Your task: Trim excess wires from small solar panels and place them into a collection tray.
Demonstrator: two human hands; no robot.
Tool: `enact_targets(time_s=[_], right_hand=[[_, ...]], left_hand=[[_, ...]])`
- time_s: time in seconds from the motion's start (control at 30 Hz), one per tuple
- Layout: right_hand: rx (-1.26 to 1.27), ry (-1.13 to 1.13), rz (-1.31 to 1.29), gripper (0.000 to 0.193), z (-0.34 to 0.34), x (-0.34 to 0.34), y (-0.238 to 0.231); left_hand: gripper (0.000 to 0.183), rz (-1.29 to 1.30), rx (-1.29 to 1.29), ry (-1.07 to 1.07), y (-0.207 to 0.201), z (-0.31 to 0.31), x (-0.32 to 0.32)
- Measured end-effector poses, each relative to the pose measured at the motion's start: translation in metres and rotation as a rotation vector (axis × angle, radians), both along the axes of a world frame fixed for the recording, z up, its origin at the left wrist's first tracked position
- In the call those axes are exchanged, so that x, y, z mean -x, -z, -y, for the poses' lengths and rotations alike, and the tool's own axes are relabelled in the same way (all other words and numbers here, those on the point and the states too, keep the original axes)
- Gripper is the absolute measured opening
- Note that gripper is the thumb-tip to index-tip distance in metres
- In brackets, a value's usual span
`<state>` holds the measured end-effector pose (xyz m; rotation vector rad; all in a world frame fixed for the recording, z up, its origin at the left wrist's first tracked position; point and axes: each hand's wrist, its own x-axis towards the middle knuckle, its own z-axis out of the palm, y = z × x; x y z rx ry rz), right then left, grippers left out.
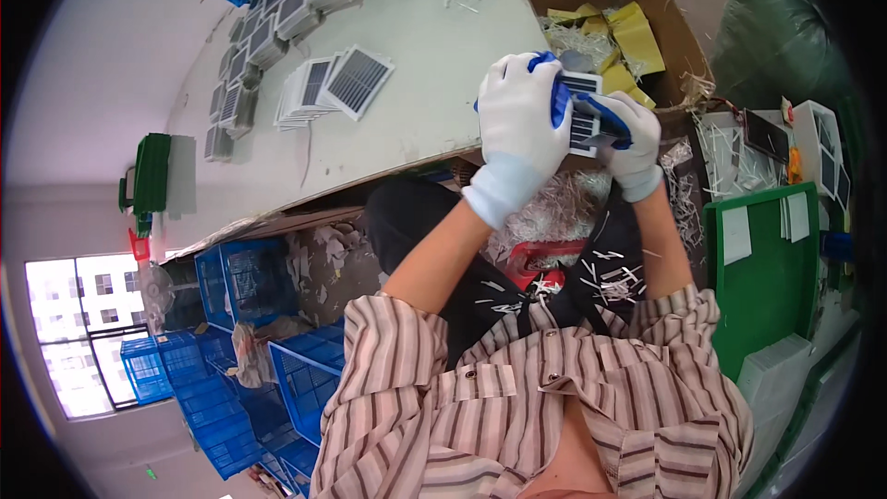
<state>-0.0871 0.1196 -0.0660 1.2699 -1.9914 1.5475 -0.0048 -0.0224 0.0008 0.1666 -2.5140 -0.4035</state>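
A small solar panel with a white border and dark striped cells is held up between my two gloved hands, by the table's right edge. My left hand, in a white glove with blue palm coating, grips its left side. On its right side are the closed fingers of my right hand, gloved alike; whether a small tool is also in them I cannot tell. Further left on the table lies a fanned stack of similar panels. Many more stacked panels line the far left edge.
A cardboard box with yellow scraps and white strips stands just beyond my hands. Right of me are a green tray and a dark green bag. Blue crates stand at lower left. White strips litter my lap.
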Motion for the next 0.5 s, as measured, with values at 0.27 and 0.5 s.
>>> enact_targets(time_s=[0.27,0.5], right_hand=[[0.01,0.184,0.721,0.019,-0.112,0.009,0.004],[-0.464,0.482,0.985,0.024,-0.28,0.037,0.034]], left_hand=[[0.063,0.209,0.18,-0.228,-0.013,0.221,-0.068],[0.037,0.234,0.602,-0.191,-0.05,0.193,-0.066]])
